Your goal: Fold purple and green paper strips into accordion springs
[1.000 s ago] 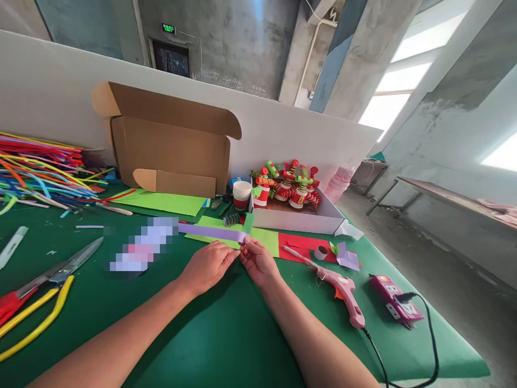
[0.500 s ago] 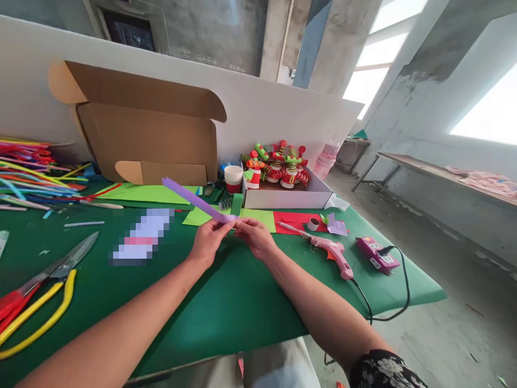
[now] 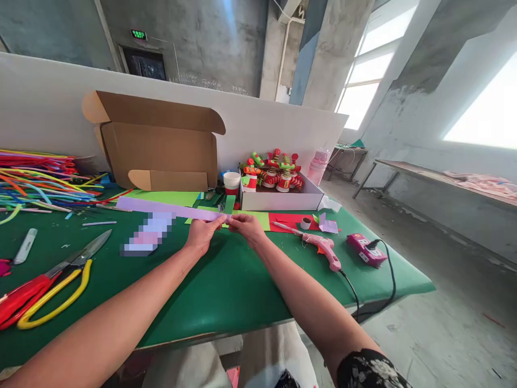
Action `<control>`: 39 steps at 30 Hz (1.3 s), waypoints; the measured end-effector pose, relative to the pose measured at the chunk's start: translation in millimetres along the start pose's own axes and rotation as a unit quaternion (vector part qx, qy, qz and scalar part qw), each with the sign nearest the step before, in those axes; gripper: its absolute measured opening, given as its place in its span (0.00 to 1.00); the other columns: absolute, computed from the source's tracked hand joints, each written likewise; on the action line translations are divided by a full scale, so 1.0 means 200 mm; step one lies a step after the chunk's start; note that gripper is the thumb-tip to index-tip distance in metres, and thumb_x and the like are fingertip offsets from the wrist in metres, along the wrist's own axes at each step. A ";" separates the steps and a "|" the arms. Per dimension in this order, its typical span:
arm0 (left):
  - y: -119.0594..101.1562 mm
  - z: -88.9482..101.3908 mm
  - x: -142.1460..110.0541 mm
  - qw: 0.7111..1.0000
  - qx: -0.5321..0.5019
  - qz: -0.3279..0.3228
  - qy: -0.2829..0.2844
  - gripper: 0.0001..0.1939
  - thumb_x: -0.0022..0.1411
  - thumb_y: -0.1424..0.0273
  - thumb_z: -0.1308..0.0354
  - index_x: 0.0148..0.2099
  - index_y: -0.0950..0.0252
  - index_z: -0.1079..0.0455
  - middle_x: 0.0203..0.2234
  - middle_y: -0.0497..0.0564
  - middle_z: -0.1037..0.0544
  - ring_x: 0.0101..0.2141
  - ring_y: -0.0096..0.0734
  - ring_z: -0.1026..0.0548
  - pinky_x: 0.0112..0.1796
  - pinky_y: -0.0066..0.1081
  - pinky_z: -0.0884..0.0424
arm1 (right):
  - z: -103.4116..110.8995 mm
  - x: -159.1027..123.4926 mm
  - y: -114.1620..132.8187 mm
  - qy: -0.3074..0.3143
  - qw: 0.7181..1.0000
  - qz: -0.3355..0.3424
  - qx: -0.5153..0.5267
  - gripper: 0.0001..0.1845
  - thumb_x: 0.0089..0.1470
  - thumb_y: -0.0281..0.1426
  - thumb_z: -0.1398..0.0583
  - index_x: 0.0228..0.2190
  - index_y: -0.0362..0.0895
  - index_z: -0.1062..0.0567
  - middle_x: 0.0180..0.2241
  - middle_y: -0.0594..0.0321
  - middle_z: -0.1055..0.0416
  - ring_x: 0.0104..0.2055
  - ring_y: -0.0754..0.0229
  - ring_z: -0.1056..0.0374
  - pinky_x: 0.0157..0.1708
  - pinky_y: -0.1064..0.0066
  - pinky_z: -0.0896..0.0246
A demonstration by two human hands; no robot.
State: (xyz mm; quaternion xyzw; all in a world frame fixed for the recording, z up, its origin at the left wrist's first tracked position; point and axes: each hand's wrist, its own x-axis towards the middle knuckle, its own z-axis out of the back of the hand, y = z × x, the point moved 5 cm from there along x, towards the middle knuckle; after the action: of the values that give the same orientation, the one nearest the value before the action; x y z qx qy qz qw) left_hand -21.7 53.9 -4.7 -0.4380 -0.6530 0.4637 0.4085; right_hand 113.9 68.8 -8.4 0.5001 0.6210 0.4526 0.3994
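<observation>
While both hands pinch one end | pale purple strip | long, narrow, nearly straight

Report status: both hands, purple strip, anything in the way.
Left hand and right hand pinching purple strip near one end. Strip's long free length reaching leftward. Glue gun right of hands, not touching; no obstruction seen.

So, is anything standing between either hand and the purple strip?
Nothing visible: the left hand and right hand both pinch the purple strip at its right end. The pink glue gun lies off to the right, clear of both hands.
</observation>
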 end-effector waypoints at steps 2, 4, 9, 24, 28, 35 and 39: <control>0.00 0.01 0.00 1.000 -0.004 0.003 -0.011 0.21 0.30 0.58 0.27 0.25 0.67 0.26 0.19 0.49 0.25 0.22 0.29 0.32 0.27 0.30 0.36 | -0.02 -0.01 0.01 -0.017 0.999 0.020 -0.019 0.19 0.27 0.37 0.26 0.21 0.42 0.24 0.18 0.70 0.30 0.21 0.69 0.40 0.26 0.73 0.43; 0.00 0.01 -0.01 1.000 -0.008 0.003 -0.012 0.21 0.30 0.58 0.27 0.25 0.67 0.26 0.19 0.49 0.25 0.23 0.29 0.31 0.27 0.31 0.36 | -0.04 -0.03 0.01 -0.029 0.999 0.034 -0.016 0.19 0.27 0.38 0.26 0.21 0.42 0.25 0.18 0.71 0.32 0.21 0.69 0.41 0.26 0.73 0.45; 0.01 0.01 0.00 1.000 0.003 0.007 0.002 0.23 0.28 0.56 0.28 0.24 0.67 0.26 0.18 0.48 0.25 0.21 0.28 0.32 0.25 0.30 0.36 | -0.07 -0.03 0.01 -0.057 0.996 0.070 -0.001 0.22 0.25 0.41 0.26 0.18 0.44 0.31 0.17 0.72 0.34 0.22 0.67 0.40 0.27 0.72 0.43; 0.01 -0.01 -0.02 1.000 0.003 0.002 0.012 0.23 0.30 0.54 0.27 0.24 0.66 0.26 0.18 0.48 0.26 0.23 0.31 0.30 0.28 0.31 0.36 | 0.00 -0.03 0.01 -0.098 0.990 0.101 0.008 0.14 0.31 0.38 0.30 0.18 0.44 0.27 0.19 0.68 0.31 0.25 0.65 0.38 0.31 0.70 0.41; 0.01 -0.01 -0.02 1.000 -0.010 0.013 0.006 0.23 0.28 0.55 0.26 0.24 0.66 0.26 0.18 0.48 0.26 0.22 0.29 0.31 0.27 0.31 0.35 | 0.01 -0.02 0.02 -0.078 0.992 0.100 0.016 0.15 0.31 0.39 0.29 0.18 0.43 0.26 0.18 0.68 0.32 0.24 0.66 0.38 0.31 0.71 0.40; 0.00 0.00 -0.02 0.996 -0.055 0.067 0.028 0.23 0.25 0.60 0.25 0.24 0.68 0.26 0.20 0.50 0.23 0.22 0.28 0.30 0.25 0.30 0.35 | -0.02 -0.05 0.00 -0.015 0.998 0.034 0.057 0.24 0.31 0.49 0.29 0.20 0.42 0.24 0.19 0.67 0.31 0.23 0.67 0.37 0.31 0.72 0.38; 0.00 -0.02 -0.02 0.993 -0.012 0.075 0.092 0.21 0.26 0.61 0.25 0.23 0.68 0.25 0.19 0.50 0.25 0.21 0.27 0.32 0.24 0.28 0.38 | 0.00 -0.07 0.00 -0.024 0.998 0.057 0.025 0.20 0.26 0.42 0.26 0.17 0.42 0.26 0.17 0.70 0.32 0.22 0.68 0.39 0.29 0.73 0.41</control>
State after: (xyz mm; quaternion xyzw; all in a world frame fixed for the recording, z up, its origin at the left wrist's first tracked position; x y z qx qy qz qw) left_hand -17.3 50.6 -3.6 -0.5313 -0.5837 0.4427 0.4255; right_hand 116.2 54.2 -7.9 0.5554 0.5929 0.4468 0.3746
